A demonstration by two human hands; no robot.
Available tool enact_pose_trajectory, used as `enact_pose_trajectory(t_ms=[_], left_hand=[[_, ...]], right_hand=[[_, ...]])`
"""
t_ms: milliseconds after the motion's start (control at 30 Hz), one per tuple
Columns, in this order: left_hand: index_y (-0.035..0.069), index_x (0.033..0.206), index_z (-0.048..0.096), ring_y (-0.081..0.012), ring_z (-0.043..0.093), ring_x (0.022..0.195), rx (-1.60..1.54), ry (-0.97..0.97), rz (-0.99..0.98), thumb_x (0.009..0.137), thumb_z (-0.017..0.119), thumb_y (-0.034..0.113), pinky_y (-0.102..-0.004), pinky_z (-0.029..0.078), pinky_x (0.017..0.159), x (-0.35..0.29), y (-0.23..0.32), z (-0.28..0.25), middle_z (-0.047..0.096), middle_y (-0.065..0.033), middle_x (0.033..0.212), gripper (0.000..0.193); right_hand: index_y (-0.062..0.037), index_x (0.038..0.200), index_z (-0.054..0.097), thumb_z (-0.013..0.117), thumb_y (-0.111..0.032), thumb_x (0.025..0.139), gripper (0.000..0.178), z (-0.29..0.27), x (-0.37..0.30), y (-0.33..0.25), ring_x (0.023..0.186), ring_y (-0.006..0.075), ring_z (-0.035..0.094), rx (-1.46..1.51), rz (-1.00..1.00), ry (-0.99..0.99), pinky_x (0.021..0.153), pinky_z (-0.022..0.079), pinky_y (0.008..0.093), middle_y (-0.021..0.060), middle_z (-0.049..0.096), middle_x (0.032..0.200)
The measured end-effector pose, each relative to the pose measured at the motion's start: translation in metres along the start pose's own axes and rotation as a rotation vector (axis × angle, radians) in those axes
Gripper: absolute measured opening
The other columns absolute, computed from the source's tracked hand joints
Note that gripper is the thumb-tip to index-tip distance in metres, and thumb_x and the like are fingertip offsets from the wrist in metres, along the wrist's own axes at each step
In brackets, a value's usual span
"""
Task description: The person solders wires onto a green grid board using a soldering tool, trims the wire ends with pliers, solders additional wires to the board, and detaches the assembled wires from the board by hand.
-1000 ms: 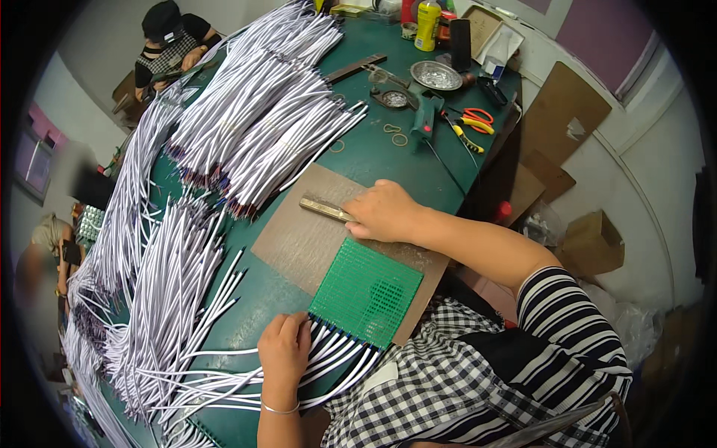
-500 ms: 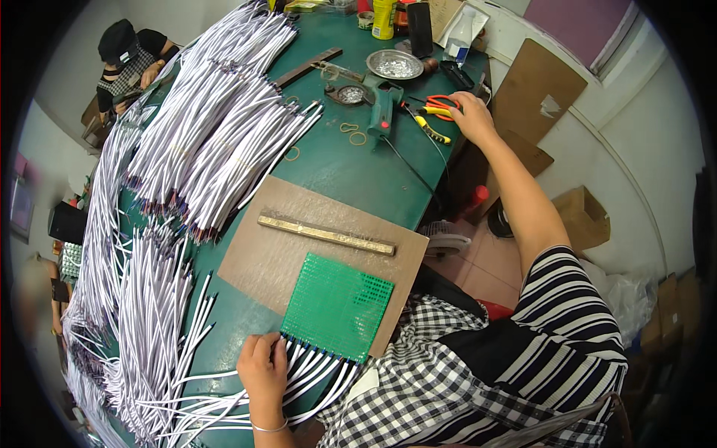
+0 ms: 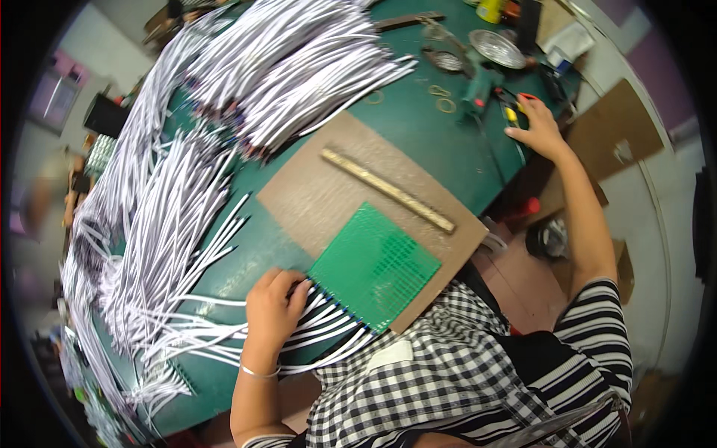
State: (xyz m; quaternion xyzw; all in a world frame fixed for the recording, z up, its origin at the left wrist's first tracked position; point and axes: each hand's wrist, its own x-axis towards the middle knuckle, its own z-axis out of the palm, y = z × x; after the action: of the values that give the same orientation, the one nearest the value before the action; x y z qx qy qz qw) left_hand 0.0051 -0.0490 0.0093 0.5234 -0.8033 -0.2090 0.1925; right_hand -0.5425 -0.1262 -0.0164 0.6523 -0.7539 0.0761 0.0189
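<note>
Across the near part of the tabletop (image 3: 414, 138), a green gridded plate (image 3: 377, 265) lies flat on a brown board (image 3: 310, 201), white cables (image 3: 328, 333) meeting its lower-left edge.
Square and glossy, the plate is pitted with small cells; the smooth, round cables reach it in a row at dark ends. At the row's upper-left end the left hand (image 3: 275, 306) curls, thumb and fingers close together; I cannot tell whether it pinches a cable. Just above the plate, a straight brass-coloured bar (image 3: 388, 189) rests on the board. Well apart, the right hand (image 3: 539, 131) stretches out, thumb spread from bent fingers, beside yellow-handled pliers (image 3: 511, 116) and an orange handle (image 3: 529, 96); blur hides whether it has hold of either. Beyond, a shallow metal dish (image 3: 473, 40) holds silvery contents (image 3: 498, 49), too blurred to identify.
</note>
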Motion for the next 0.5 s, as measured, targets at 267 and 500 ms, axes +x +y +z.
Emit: enact_pose_trajectory(t_ms=[267, 500], left_hand=[[0.004, 0.077, 0.063, -0.0244, 0.053, 0.055, -0.044, -0.035, -0.036, 0.073, 0.068, 0.011, -0.0327, 0.042, 0.051, -0.006, -0.005, -0.006, 0.054, -0.0105, 0.068, 0.009], [0.004, 0.091, 0.06, -0.0296, 0.057, 0.074, -0.136, -0.027, -0.012, 0.075, 0.068, 0.013, -0.036, 0.047, 0.063, 0.015, 0.005, -0.005, 0.057, -0.0124, 0.082, 0.02]], right_hand=[[-0.0023, 0.101, 0.061, 0.061, -0.062, 0.071, 0.067, -0.046, 0.005, -0.033, 0.102, 0.0308, 0.05, -0.303, 0.156, -0.069, 0.085, 0.041, 0.0441, 0.0137, 0.05, 0.103], [-0.0001, 0.099, 0.058, 0.057, -0.061, 0.075, 0.066, -0.067, -0.008, 0.043, 0.094, 0.0304, 0.053, -0.208, 0.279, -0.117, 0.081, 0.042, 0.0399, 0.0152, 0.053, 0.099]])
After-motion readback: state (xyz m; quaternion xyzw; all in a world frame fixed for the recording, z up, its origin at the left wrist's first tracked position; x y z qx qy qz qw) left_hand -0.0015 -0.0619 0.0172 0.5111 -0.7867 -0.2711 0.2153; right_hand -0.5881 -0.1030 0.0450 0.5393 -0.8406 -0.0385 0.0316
